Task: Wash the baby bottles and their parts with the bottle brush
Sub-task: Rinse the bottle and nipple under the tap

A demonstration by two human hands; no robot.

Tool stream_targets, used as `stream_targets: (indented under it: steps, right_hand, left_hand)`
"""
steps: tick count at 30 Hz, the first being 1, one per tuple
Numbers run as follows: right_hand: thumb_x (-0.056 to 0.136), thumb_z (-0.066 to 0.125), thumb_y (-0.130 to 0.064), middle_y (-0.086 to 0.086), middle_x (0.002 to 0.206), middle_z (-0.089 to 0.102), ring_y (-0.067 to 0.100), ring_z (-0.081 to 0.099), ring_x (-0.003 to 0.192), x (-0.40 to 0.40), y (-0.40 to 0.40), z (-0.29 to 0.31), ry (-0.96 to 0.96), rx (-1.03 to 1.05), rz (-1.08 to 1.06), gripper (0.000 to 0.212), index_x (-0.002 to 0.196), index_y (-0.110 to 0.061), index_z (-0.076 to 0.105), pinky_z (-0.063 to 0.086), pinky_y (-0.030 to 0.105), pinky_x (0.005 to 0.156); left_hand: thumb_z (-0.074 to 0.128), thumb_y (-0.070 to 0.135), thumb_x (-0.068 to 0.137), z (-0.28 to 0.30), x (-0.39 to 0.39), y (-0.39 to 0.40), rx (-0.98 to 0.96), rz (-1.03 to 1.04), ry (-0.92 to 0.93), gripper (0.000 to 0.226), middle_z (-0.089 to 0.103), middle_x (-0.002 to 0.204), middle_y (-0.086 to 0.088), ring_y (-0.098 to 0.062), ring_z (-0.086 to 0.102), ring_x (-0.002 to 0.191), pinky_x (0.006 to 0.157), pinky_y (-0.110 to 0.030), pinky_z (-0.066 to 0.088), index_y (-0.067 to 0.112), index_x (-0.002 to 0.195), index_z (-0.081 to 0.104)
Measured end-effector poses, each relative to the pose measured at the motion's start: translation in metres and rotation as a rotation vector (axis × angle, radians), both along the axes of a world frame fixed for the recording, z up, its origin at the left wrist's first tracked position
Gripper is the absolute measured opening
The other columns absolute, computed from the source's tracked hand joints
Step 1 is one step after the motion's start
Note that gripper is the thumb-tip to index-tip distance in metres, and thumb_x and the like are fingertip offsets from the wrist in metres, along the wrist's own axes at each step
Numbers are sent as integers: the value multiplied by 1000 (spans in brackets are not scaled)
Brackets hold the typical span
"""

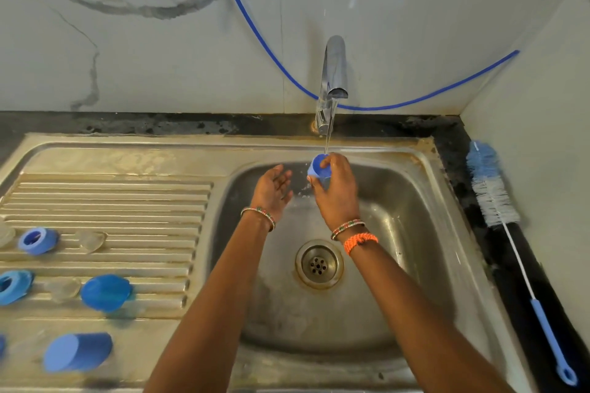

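Here right hand (339,191) fingers (329,163) grip blue cap (316,166).

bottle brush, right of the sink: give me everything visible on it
The bottle brush lies flat on the dark counter strip right of the sink, beside the wall, untouched by either hand. Its bristle head, blue at the tip and white below, looks soft and fluffy and points toward the back wall. A thin white stem runs from it to a light blue, plastic-looking handle ending in a hanging loop nearest the camera. Wet or dry cannot be told.
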State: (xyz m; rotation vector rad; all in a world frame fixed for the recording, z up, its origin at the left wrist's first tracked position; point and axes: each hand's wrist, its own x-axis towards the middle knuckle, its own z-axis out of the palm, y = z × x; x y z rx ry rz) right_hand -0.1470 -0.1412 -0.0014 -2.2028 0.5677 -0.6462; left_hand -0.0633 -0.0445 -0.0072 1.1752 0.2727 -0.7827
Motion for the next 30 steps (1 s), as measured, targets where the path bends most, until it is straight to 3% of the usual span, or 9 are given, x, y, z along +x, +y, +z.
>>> stream_targets:
  steps: [3, 8, 12, 16, 20, 24, 26, 28, 30]
  right_hand:
    - [79, 67, 0, 2, 104, 54, 22, 59, 95, -2, 2, -4, 102, 126, -5, 48, 119, -10, 42, 50, 33, 84]
    - [77, 70, 2, 7, 108, 58, 19, 57, 98, 10, -7, 1, 46, 358, -24, 48, 120, -6, 52, 43, 8, 79]
    - [89, 58, -11, 16, 92, 64, 30, 63, 84, 11, -11, 21, -282, 1522, -78, 12, 99, -4, 61, 56, 28, 62]
    - [91, 53, -30, 19, 96, 58, 26, 62, 80, 9, -12, 35, -353, 1914, 10, 40, 116, 1, 52, 59, 31, 57]
    - [93, 50, -38, 21, 91, 61, 26, 68, 61, 12, -8, 34, -235, 1900, 23, 45, 110, 4, 52, 56, 28, 47]
    - [94, 51, -33, 19, 91, 63, 25, 68, 67, 10, -8, 32, -156, 1796, 21, 40, 114, 2, 53, 57, 28, 51]
    - [92, 57, -21, 15, 102, 61, 21, 64, 80, 8, -8, 25, -96, 1360, 1, 26, 114, -7, 53, 59, 30, 58]
    - [83, 66, -4, 10, 114, 60, 14, 60, 91, 4, -15, 13, -29, 634, -3, 32, 113, -13, 58, 58, 31, 75]
    - [77, 67, 2, 7, 119, 59, 12, 55, 100, 2, -20, 4, 27, 296, 35, 44, 117, -13, 60, 52, 26, 88]
  left_hand:
    - [38, 24, 99, 2, 1, 3, -2, -46, -14, 39, 58, 126, -6, -18, 52, 109, 101, -35, 38, 12, 135, 48]
    - [38, 23, 99, 3, -4, -1, 5, -123, -37, 36, 60, 119, -3, -14, 57, 99, 86, -27, 43, 13, 130, 52]
    - [35, 24, 100, 5, -9, -5, -48, -94, -91, 30, 64, 102, 0, -12, 59, 90, 77, -25, 45, 15, 118, 57]
    - [38, 24, 99, 11, -9, -11, -109, -149, -96, 28, 68, 92, -4, -16, 63, 84, 77, -28, 51, 13, 105, 64]
    - [38, 20, 98, 15, -11, -15, -155, -148, -26, 27, 67, 88, -6, -15, 63, 77, 69, -25, 56, 10, 109, 61]
    - [35, 17, 98, 12, -12, -12, -154, -132, 28, 28, 65, 81, -5, -12, 61, 69, 62, -22, 55, 7, 109, 60]
    - [37, 15, 97, 10, -13, -8, -104, -116, 36, 26, 68, 75, -4, -11, 63, 61, 60, -22, 54, 7, 102, 61]
    - [40, 16, 97, 4, -12, -3, -49, -94, 25, 27, 69, 92, -8, -16, 66, 76, 70, -26, 54, 9, 108, 62]
    - [40, 18, 97, 0, -10, 3, 5, -101, 9, 29, 68, 107, -8, -21, 64, 94, 81, -30, 52, 10, 115, 62]
